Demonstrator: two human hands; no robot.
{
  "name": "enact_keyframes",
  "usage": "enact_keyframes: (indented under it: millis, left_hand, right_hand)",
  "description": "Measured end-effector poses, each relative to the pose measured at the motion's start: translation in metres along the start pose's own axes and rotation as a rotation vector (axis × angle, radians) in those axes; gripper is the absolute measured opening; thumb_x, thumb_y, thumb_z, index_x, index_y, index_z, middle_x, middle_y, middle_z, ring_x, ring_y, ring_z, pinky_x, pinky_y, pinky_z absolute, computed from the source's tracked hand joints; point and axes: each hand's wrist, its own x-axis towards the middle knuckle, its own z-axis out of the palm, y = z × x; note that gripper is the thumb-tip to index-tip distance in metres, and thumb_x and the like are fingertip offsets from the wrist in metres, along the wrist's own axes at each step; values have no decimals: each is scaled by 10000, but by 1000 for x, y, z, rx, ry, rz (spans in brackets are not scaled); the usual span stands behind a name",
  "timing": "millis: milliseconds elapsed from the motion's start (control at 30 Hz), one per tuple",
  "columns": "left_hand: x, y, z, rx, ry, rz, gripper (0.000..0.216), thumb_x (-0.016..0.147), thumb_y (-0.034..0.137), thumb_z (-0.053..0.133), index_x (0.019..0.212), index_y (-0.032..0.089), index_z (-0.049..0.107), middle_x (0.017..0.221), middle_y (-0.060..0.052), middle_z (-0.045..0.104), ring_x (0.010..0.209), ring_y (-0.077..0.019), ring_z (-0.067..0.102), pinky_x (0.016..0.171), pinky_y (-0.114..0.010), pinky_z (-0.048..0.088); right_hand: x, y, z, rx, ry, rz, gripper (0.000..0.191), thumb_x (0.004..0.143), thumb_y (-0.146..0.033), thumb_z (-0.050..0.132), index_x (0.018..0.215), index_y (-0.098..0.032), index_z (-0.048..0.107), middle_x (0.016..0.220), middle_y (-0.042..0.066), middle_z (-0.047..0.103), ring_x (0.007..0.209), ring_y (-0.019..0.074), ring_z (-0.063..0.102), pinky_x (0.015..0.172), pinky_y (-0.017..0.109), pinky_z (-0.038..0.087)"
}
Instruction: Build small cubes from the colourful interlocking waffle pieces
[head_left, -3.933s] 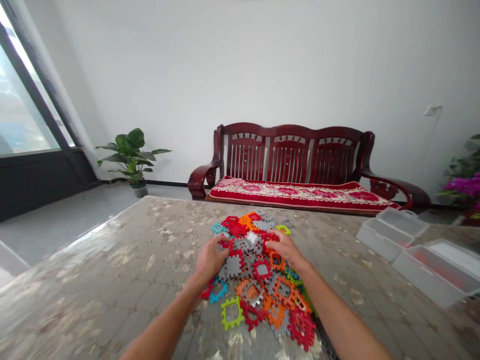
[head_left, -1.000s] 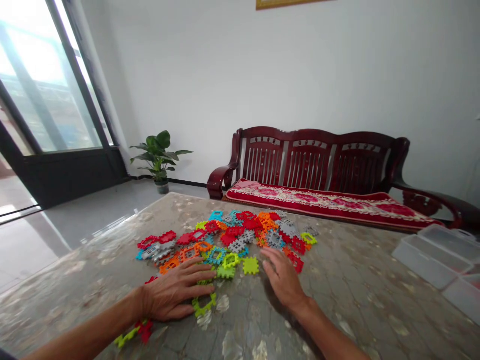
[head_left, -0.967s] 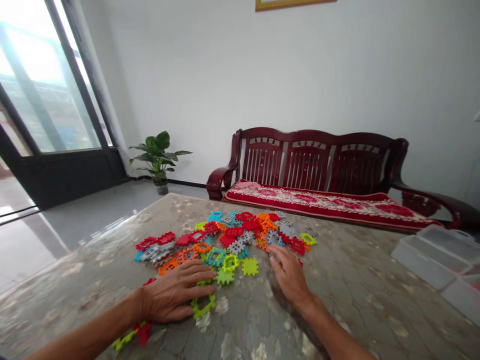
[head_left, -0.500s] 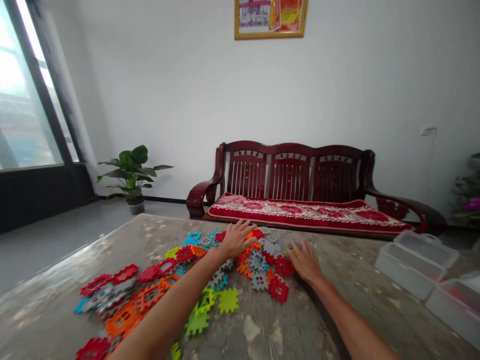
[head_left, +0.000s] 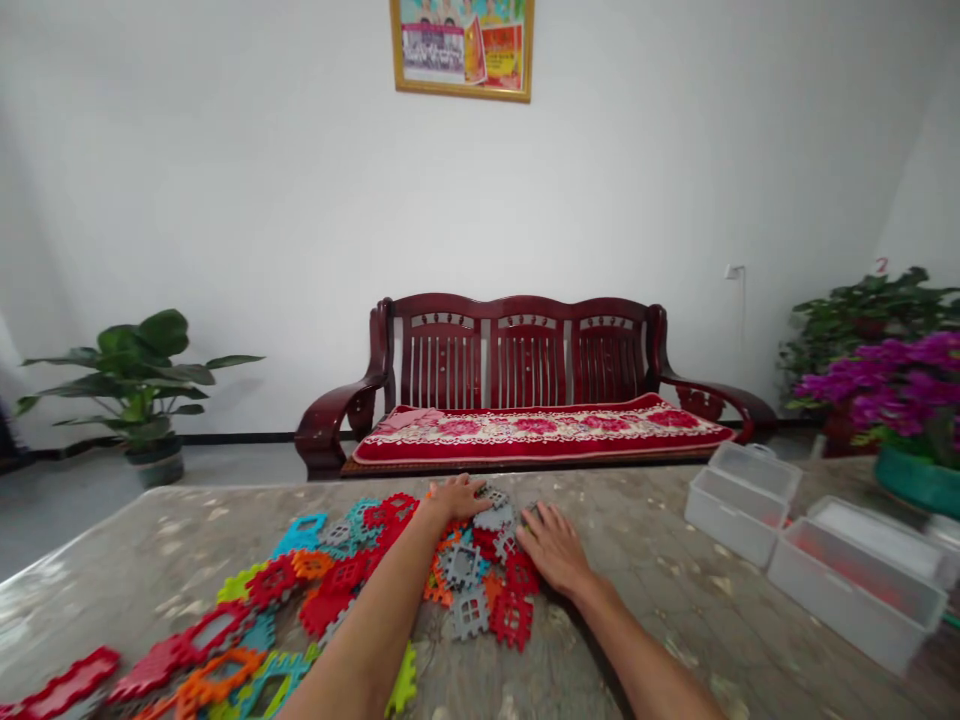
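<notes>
Flat plastic building pieces with notched edges, in red, orange, grey, blue and lime, lie in a loose pile on the table. My left hand (head_left: pixel 454 500) rests over the far side of the pile, fingers stretched out, next to a grey piece (head_left: pixel 493 517). At the pile's right edge, my right hand (head_left: pixel 553 548) lies palm down with fingers apart, beside a red piece (head_left: pixel 520 573). A grey window-like piece (head_left: pixel 470 612) and a red one (head_left: pixel 512 618) sit nearer to me. What lies under my palms is hidden.
The table (head_left: pixel 637 590) has a patterned cover. Clear plastic boxes (head_left: pixel 855 590) with red contents stand at the right, near a pot of purple flowers (head_left: pixel 885 385). Behind the table is a wooden bench (head_left: pixel 521 350); a potted plant (head_left: pixel 150 390) stands at the left.
The view has turned to the right, bringing the purple flowers in. My left hand has shifted slightly right across the pile's far side. My right hand stays by its right edge.
</notes>
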Motion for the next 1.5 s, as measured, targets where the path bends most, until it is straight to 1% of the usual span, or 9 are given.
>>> enact_keyframes:
  millis: [233, 433, 833, 1000, 1100, 1167, 1267, 1367, 1500]
  left_hand:
    - [-28, -29, 5, 45, 42, 95, 585, 903, 564, 394, 1428, 331, 504, 1470, -113, 523, 1334, -356, 499, 1068, -630, 374]
    - [-63, -60, 8, 40, 90, 128, 541, 912, 552, 408, 1375, 312, 554, 1442, -99, 553, 1304, -331, 521, 1082, -595, 368]
    - [-122, -110, 3, 30, 153, 45, 429, 910, 499, 448, 1218, 285, 656, 1335, -86, 637, 1226, -297, 575, 1090, -539, 357]
    - [-137, -133, -4, 21, 167, 17, 427, 938, 492, 390, 1128, 290, 715, 1267, -42, 687, 1183, -249, 609, 1079, -416, 394]
    - [-138, -141, -9, 22, 195, -10, 485, 961, 492, 331, 1094, 272, 742, 1258, -50, 695, 1158, -235, 626, 1051, -355, 423]
    - [-133, -142, -11, 29, 219, -39, 522, 971, 503, 302, 1147, 263, 730, 1327, -67, 661, 1225, -253, 591, 1086, -369, 398]
    - [-116, -138, -11, 43, 214, -79, 531, 976, 514, 297, 1291, 276, 652, 1510, -87, 511, 1392, -305, 442, 1151, -495, 317]
    - [-95, -130, -7, 54, 145, -90, 527, 974, 517, 317, 1411, 318, 535, 1616, -87, 352, 1480, -337, 299, 1145, -636, 245]
    - [-79, -126, -1, 66, 34, -88, 562, 952, 573, 341, 1426, 323, 511, 1605, -101, 371, 1479, -369, 291, 1114, -714, 214]
  right_hand:
    - [-20, -32, 11, 58, 57, -7, 639, 980, -597, 291, 1488, -251, 466, 1623, 82, 313, 1516, 287, 202, 1222, 470, 127]
    - [-35, -61, 23, 39, 67, -85, 621, 975, -562, 349, 1476, -221, 485, 1607, 119, 337, 1503, 315, 237, 1216, 476, 162]
    - [-42, -116, 41, 8, 61, -190, 598, 978, -548, 362, 1463, -228, 502, 1591, 128, 367, 1485, 323, 278, 1210, 493, 175]
    - [-41, -138, 50, 20, 54, -218, 587, 982, -546, 363, 1458, -236, 508, 1593, 129, 364, 1488, 328, 267, 1211, 501, 169]
    - [-41, -149, 53, 27, 66, -222, 565, 985, -528, 370, 1450, -241, 514, 1589, 129, 371, 1485, 323, 274, 1206, 512, 175]
    - [-42, -155, 54, 39, 60, -231, 559, 984, -531, 369, 1446, -252, 515, 1593, 117, 366, 1488, 320, 268, 1203, 516, 179]
    - [-41, -160, 51, 91, -2, -252, 571, 985, -539, 361, 1458, -251, 502, 1604, 103, 349, 1504, 324, 225, 1215, 506, 151]
    - [-40, -157, 43, 195, -106, -268, 584, 996, -534, 332, 1480, -240, 473, 1616, 96, 327, 1519, 304, 180, 1226, 477, 136]
    - [-48, -140, 28, 289, -219, -282, 643, 1003, -561, 292, 1543, -218, 356, 1660, 103, 198, 1535, 258, 117, 1235, 446, 115]
